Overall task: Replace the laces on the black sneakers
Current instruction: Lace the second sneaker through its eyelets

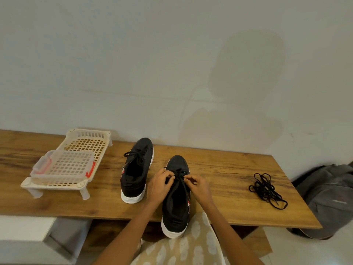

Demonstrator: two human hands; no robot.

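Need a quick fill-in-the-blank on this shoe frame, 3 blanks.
1. Both hands, left hand and right hand, pinch the lace of the ____ sneaker.
2. The loose black laces lie to the ____ of both sneakers.
3. The far sneaker is laced with a ____ lace.

Missing: near; right; black

white rack [84, 148] with clear basket [65, 166] (on top) | wooden table [229, 188] | grey bag [328, 197]
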